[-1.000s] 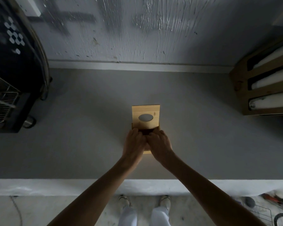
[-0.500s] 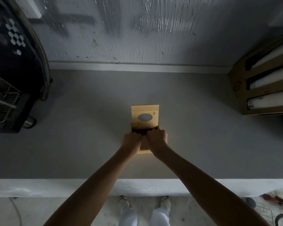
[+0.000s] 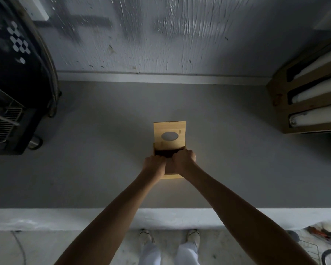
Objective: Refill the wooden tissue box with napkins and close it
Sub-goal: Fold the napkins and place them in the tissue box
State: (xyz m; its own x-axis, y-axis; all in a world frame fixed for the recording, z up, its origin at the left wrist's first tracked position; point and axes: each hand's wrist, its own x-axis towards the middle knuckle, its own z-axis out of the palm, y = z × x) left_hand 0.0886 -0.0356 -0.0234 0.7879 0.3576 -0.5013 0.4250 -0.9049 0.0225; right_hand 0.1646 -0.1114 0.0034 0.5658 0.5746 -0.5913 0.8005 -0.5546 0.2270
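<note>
The wooden tissue box stands in the middle of the grey counter. Its lid, with an oval slot, is tipped up at the far side, so the dark inside shows. My left hand and my right hand sit side by side over the near half of the box. Their fingers curl down into the opening and are hidden there. The right thumb lies by the box's right wall. No napkins show.
A dark appliance with a wire rack fills the counter's left end. A wooden holder with white rolls stands at the right end. The wall runs behind. The counter's front edge is near me, with my feet on the floor below.
Both hands have drawn slightly back and curled from flatter to fist-like, their fingers dipping deeper into the box. The lid and box have stayed in place.
</note>
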